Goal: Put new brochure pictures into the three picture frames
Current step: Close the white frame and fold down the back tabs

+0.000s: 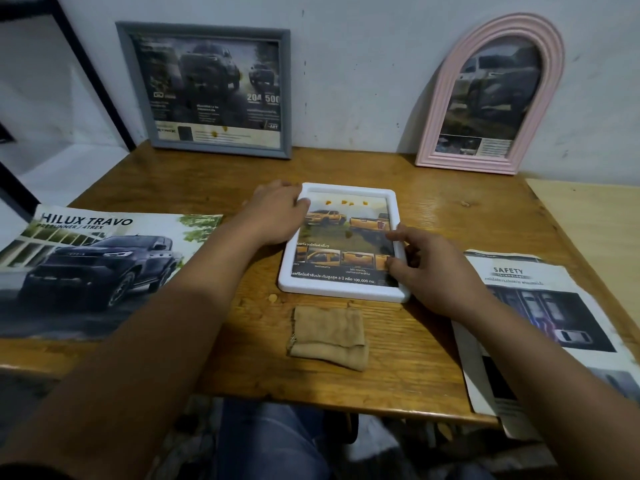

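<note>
Head view: a white frame [343, 292] lies flat at the middle of the wooden surface [433, 202], a yellow-truck picture inside it. The left grip [277, 216] holds its upper left corner with fingers curled; the right grip [429, 268] pinches its right edge. A grey frame [204, 147] and a pink arched frame [436, 133] lean at the far edge. A folded cloth [329, 337] lies toward the near edge, with brochures at both side edges

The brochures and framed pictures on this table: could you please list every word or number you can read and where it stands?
"HILUX TRAVO": left brochure.
"SAFETY": right brochure.
"204", "500": picture in the grey frame.
"100,000": bottom line of the picture in the white frame, amid Thai text.
The small line under "HILUX TRAVO", the other Thai text and the pink arched frame caption are too blurred to read.
</note>
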